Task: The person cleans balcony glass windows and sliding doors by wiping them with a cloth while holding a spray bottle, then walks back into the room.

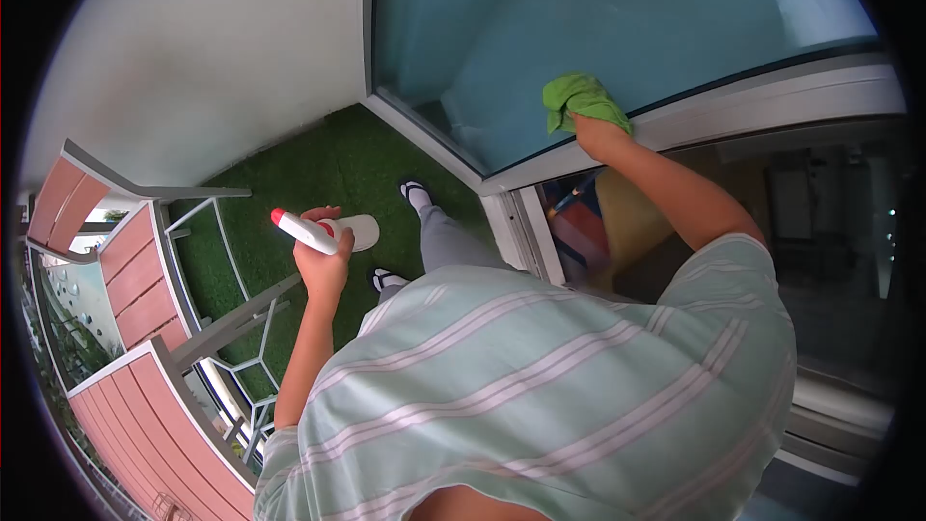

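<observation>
My left hand (324,265) is wrapped round a white spray bottle (359,232) with a red nozzle tip, held out over the green floor. The bottle tilts, its nozzle toward the left and its base toward the right. My right hand (598,133) has a bright green cloth (579,101) bunched in it. The cloth lies against the lower part of a large glass pane (598,19), close to its pale frame (752,106). The cloth covers most of my right fingers.
Green artificial turf (318,154) lies under my feet. On the left stand a railing with reddish slatted panels (145,425) and a thin metal rack (227,241). A pale wall (212,48) rises ahead. To the right, a door opening (675,222) shows a dim room.
</observation>
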{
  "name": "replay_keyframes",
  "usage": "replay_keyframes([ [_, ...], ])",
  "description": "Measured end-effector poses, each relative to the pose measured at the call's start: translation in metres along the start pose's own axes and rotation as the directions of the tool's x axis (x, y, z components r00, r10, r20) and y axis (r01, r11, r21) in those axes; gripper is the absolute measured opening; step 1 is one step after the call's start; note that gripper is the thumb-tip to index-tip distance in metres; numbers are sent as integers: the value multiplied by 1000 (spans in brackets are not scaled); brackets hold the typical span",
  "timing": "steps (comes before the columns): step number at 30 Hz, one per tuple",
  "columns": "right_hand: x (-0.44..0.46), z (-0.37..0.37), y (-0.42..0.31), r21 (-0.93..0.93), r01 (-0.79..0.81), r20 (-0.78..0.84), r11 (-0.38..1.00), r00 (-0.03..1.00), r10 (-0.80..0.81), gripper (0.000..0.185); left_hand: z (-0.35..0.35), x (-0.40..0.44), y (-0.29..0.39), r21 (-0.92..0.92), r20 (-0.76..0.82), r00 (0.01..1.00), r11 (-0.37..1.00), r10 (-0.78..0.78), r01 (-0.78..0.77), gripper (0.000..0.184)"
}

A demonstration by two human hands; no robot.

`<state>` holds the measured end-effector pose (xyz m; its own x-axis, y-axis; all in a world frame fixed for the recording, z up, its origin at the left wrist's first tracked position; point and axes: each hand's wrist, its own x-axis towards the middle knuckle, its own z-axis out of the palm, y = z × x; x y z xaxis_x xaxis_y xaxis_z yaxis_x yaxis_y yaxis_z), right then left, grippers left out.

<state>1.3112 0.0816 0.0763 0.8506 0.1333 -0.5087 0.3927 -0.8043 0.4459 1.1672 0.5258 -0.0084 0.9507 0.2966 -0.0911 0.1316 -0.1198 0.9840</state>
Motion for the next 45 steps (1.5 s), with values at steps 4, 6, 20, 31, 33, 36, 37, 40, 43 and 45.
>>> replay_keyframes([
  [4,-107,-86,79,-63,-348,-741,936,644,189,56,24,3,21,33,193,981,999,0,-6,34],
  [6,-139,-146,106,175,-472,-889,864,302,345,54,35,3,33,39,232,971,997,60,-71,30],
  [20,9,102,-43,672,-303,-704,675,21,710,50,52,8,69,126,256,960,980,116,-152,29],
  [31,-113,-120,87,603,-373,-786,705,-426,447,44,72,36,71,188,257,952,958,164,-216,28],
  [33,-121,-146,95,637,-412,-753,651,-512,413,54,82,43,84,209,359,918,944,167,-254,28],
  [36,-102,-136,91,677,-467,-697,569,-655,292,49,84,58,80,211,489,853,924,181,-318,33],
  [37,-87,-112,80,675,-445,-710,589,-611,351,47,83,61,80,222,523,836,920,168,-324,33],
  [40,-18,-14,27,738,-419,-675,529,-473,567,39,70,79,65,226,612,773,899,168,-375,32],
  [43,68,93,-46,833,-385,-528,397,-341,778,32,57,88,57,324,599,800,924,-35,-202,33],
  [45,122,151,-95,899,-340,-379,278,-283,881,27,48,97,36,394,596,798,898,-86,-197,32],
])
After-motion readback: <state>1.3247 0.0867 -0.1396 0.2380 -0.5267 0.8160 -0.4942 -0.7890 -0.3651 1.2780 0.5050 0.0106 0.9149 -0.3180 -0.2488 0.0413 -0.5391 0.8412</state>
